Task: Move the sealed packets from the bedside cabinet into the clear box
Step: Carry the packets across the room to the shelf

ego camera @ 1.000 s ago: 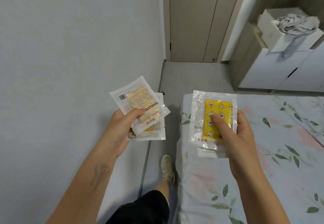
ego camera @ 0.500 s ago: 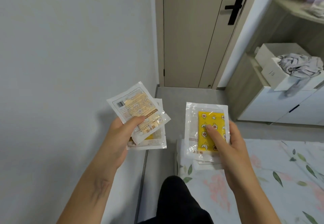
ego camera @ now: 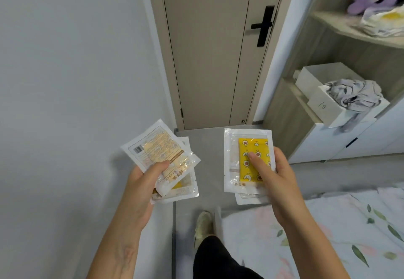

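Observation:
My left hand grips a small fanned stack of sealed packets; the top one shows its printed beige back with a barcode. My right hand holds another stack of sealed packets, the top one clear-edged with a yellow patterned pad, my thumb pressed on it. A second packet peeks out below it. Both stacks are held at chest height over the grey floor. Neither the bedside cabinet nor the clear box is in view.
A closed beige door with a black handle stands ahead. A white wall runs along the left. A shelf unit with white boxes, grey cloth and a purple plush is at right. A floral bed lies at lower right.
The view has tilted up and moved toward the door, so the bed sits lower in frame. Both hands keep the same grip on their packets.

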A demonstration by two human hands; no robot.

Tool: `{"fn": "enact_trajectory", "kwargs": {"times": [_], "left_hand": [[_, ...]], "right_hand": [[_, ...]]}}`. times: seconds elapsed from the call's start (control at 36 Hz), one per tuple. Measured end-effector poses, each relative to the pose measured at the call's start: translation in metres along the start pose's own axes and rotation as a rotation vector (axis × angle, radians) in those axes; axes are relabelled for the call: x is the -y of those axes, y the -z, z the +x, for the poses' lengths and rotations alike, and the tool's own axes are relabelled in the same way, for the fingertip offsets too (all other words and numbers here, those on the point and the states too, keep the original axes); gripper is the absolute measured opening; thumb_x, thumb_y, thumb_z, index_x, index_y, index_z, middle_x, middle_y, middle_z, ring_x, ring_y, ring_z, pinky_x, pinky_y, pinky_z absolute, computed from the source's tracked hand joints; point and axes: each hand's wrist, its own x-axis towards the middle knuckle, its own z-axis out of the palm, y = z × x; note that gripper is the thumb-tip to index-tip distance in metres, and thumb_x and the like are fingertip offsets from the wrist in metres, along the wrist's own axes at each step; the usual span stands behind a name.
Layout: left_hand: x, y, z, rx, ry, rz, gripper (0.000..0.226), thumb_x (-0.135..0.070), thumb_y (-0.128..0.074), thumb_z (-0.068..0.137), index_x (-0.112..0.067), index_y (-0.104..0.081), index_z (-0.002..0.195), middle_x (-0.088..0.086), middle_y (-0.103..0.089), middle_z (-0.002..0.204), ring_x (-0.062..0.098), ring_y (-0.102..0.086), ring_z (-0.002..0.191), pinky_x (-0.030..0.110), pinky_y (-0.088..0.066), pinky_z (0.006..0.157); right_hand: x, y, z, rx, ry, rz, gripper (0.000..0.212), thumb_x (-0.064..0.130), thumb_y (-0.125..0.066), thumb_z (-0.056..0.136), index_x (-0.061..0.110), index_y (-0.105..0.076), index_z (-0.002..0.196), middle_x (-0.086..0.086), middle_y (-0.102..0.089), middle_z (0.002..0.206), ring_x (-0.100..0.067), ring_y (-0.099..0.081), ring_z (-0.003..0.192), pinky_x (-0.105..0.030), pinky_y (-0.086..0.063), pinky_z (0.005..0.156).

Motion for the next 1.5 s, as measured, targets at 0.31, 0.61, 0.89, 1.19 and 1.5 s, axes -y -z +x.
{"fn": "enact_trajectory", "kwargs": {"times": [0.31, 0.61, 0.89, 1.19, 1.5], "left_hand": [[-0.1, -0.11, 0.213, 0.163, -0.053, 0.089, 0.025, -0.01, -0.058, 0.089, -0.029, -0.066, 0.104, -0.009, -0.075, 0.096, 0.011, -0.071, 0.088, 0.026, -0.048, 0.057], [-0.133, -0.218, 0.331, 0.318, 0.035, 0.12, 0.028, -0.015, -0.071, 0.08, -0.03, -0.067, 0.104, -0.005, -0.074, 0.103, 0.021, -0.065, 0.103, 0.047, -0.05, 0.091], [-0.154, -0.363, 0.439, 0.601, 0.057, 0.223, 0.033, -0.014, -0.071, 0.078, -0.023, -0.066, 0.11, -0.003, -0.075, 0.102, 0.021, -0.068, 0.101, 0.046, -0.05, 0.092], [-0.173, -0.552, 0.528, 0.902, 0.07, 0.316, 0.026, -0.014, -0.062, 0.086, -0.028, -0.065, 0.108, -0.004, -0.075, 0.098, 0.02, -0.07, 0.095, 0.048, -0.051, 0.087], [-0.134, -0.727, 0.525, 1.117, 0.135, 0.402, 0.022, -0.008, -0.059, 0.089, -0.021, -0.067, 0.105, -0.003, -0.075, 0.099, 0.018, -0.07, 0.097, 0.042, -0.05, 0.093]], "right_hand": [[0.072, -0.054, 0.216, -0.101, 0.102, 0.105, 0.015, 0.024, -0.065, 0.085, 0.027, -0.062, 0.099, 0.008, -0.073, 0.089, -0.008, -0.071, 0.077, -0.019, -0.055, 0.061], [0.115, -0.026, 0.334, -0.29, 0.126, 0.09, 0.016, 0.022, -0.065, 0.085, 0.025, -0.063, 0.101, 0.003, -0.074, 0.088, -0.01, -0.071, 0.075, -0.021, -0.056, 0.061], [0.137, 0.034, 0.446, -0.537, 0.153, 0.127, 0.015, 0.019, -0.066, 0.085, 0.028, -0.064, 0.097, 0.005, -0.074, 0.088, -0.011, -0.071, 0.077, -0.025, -0.057, 0.067], [0.197, 0.113, 0.571, -0.764, 0.211, 0.113, 0.013, 0.021, -0.066, 0.085, 0.031, -0.064, 0.094, 0.004, -0.074, 0.089, -0.016, -0.072, 0.081, -0.031, -0.059, 0.07], [0.219, 0.241, 0.617, -0.941, 0.22, 0.171, 0.02, 0.024, -0.065, 0.086, 0.027, -0.064, 0.105, 0.001, -0.074, 0.093, -0.014, -0.072, 0.079, -0.025, -0.053, 0.064]]}}
